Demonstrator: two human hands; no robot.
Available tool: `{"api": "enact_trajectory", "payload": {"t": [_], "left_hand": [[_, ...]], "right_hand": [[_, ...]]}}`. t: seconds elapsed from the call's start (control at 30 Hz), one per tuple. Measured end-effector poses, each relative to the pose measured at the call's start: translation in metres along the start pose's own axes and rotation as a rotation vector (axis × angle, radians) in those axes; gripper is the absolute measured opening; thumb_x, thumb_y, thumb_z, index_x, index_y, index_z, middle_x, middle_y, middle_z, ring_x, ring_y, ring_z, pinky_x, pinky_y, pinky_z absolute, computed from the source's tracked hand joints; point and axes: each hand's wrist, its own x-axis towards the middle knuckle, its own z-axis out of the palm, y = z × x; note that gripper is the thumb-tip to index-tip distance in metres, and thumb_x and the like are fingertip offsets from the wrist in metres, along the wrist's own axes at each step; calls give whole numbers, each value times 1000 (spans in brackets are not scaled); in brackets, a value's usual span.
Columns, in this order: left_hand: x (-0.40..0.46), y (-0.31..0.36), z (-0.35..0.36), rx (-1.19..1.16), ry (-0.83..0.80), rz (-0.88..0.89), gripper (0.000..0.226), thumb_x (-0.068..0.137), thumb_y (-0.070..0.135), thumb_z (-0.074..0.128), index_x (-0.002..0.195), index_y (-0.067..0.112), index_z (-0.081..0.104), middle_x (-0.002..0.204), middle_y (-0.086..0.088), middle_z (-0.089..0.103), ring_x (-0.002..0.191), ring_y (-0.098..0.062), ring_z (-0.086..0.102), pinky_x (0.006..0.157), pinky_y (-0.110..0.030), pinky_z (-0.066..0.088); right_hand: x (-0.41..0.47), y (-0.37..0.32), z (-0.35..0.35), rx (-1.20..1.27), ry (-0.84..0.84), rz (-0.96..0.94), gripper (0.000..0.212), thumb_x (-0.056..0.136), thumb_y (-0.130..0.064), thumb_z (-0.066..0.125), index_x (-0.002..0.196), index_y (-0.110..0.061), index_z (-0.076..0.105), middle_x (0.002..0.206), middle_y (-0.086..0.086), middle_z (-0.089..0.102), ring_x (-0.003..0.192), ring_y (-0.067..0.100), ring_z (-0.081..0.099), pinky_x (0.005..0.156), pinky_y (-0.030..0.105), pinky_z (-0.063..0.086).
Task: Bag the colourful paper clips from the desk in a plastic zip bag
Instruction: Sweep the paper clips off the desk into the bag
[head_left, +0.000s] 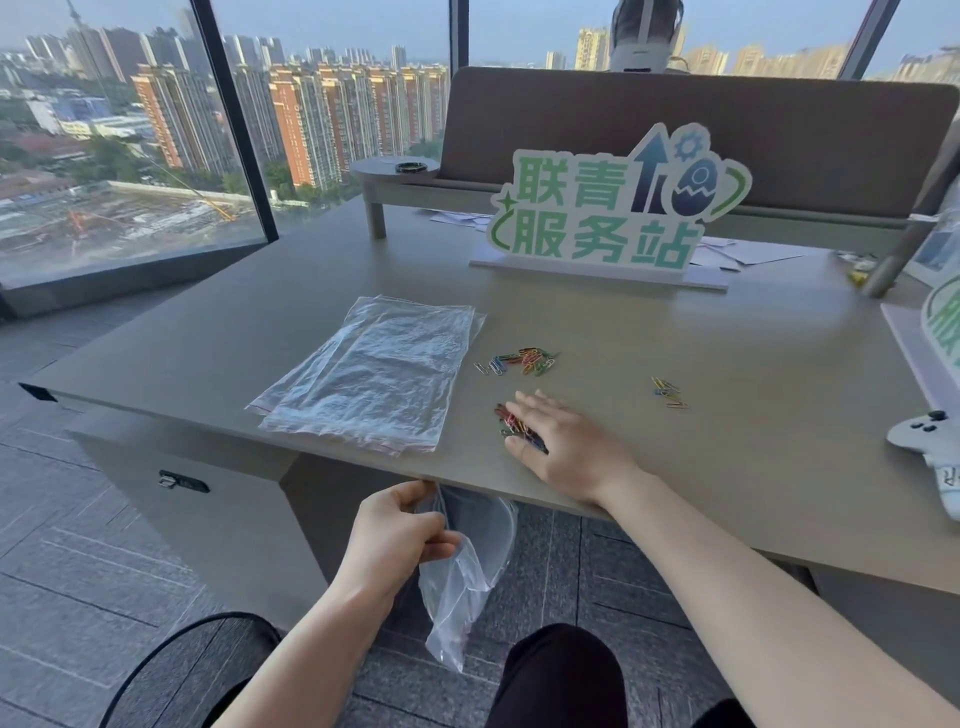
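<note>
Head view, seated at a grey desk; all positions given relative to its near edge. Left hand sits just below that edge, fingers and thumb pinched closed on the mouth of a clear plastic zip bag; the bag hangs down from the grip under the desk edge, mouth held up against the edge, body slack and crumpled toward the floor. Right hand lies palm-down on the desk top just behind the near edge, fingers extended and slightly spread, flat, not gripping. Under and beside its fingertips is a bunch of coloured paper clips, red, green and blue ones visible, touching the fingers and close to the edge above the bag mouth. A second cluster of clips lies farther back from the edge, mixed colours, loosely piled, a few strays at its left side. A third small group of clips, mostly yellow and blue, lies to the right of the hand, well apart from the other two groups. A stack of flat spare zip bags lies left of the clips, its near corner reaching almost to the desk edge, red seal lines visible along the near side. Farther back on the desk stands a green-lettered sign on a white base. A white game controller rests at the right end of the desk.
</note>
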Motion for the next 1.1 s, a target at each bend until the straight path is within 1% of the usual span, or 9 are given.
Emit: {"api": "enact_trajectory", "payload": {"t": [0.07,0.13,0.23,0.37,0.5,0.7,0.8,1.0,1.1], "left_hand": [[-2,0,1,-1,-8,3,56,84,-17,52,138,-2,47,126,-20,62,60,-19,74,52,-20,57],[-6,1,3,-1,-21,9,55,85,-18,51,138,-2,48,125,-19,63,59,-19,74,52,-20,58],[-10,2,6,0,-37,13,53,86,-18,51,136,-3,49,123,-18,64,56,-17,72,53,-21,59],[-11,0,10,15,-60,15,54,84,-18,51,136,-2,50,126,-18,63,60,-19,74,54,-21,59],[-13,-2,17,23,-85,18,52,83,-19,50,131,0,55,120,-20,66,59,-20,73,53,-21,58],[-13,-3,26,21,-90,15,53,84,-18,52,135,-2,52,126,-18,63,61,-22,74,55,-23,59],[-13,-3,28,24,-92,16,52,84,-17,53,134,-1,53,127,-11,62,63,-23,74,55,-23,59],[-11,-4,29,17,-94,17,56,84,-16,54,138,-2,48,137,-10,57,65,-26,74,55,-24,58],[-11,-4,28,26,-93,17,56,84,-16,54,137,-2,49,136,-11,58,66,-26,75,56,-24,59]], "right_hand": [[-8,-6,0,20,-5,-34,57,98,-45,40,149,-22,30,159,-3,23,147,10,12,118,25,8],[-15,-11,-2,82,60,-41,54,98,-34,43,149,-20,31,158,-3,25,146,8,13,116,21,8],[-27,-9,-8,147,195,85,54,96,-20,41,148,-17,32,158,-3,26,146,7,15,115,21,9],[-45,-1,-8,103,130,234,54,97,-25,33,150,-20,26,160,-5,18,147,7,9,118,27,8],[-55,-8,-2,-3,47,204,55,99,-30,28,153,-20,18,161,-3,11,147,9,4,120,29,1],[-62,-21,4,-87,43,168,56,100,-31,25,153,-19,13,162,-2,6,148,9,1,120,31,-1],[-67,-29,8,-121,58,147,56,100,-32,23,153,-20,12,161,-3,7,147,8,1,120,31,-2],[-69,-38,7,16,111,135,57,100,-28,28,153,-21,10,161,-6,5,147,4,2,118,23,-2],[-60,-36,7,-4,89,158,58,99,-29,27,154,-20,7,162,-5,2,147,5,-1,120,30,0]]}}
